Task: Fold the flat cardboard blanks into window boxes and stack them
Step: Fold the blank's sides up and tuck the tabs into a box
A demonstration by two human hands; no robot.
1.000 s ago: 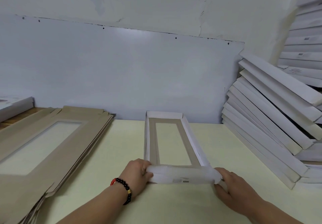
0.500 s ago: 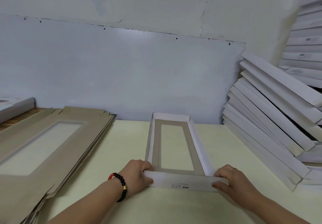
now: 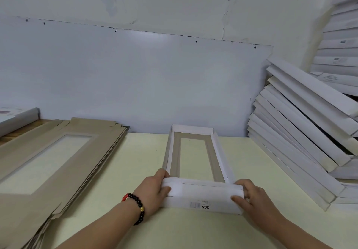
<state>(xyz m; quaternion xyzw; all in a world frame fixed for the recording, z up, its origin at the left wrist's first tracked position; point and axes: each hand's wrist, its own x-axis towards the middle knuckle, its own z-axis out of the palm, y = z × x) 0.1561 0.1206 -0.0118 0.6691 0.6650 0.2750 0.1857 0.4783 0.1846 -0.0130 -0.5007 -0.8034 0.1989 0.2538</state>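
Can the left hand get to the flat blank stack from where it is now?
Probably yes. The left hand grips the near end flap of the box, so it must let go first; the flat blanks lie directly to its left with only bare table between.

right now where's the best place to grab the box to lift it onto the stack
Likely the two long side walls of the box near mid-length, one hand from each side. It is long, narrow and open-topped, so the near end flap, held now by the left hand and right hand, gives poor balance.

Left hand point(image 3: 155, 190) and right hand point(image 3: 253, 198) (both forearms extended forward) grip with curled fingers.
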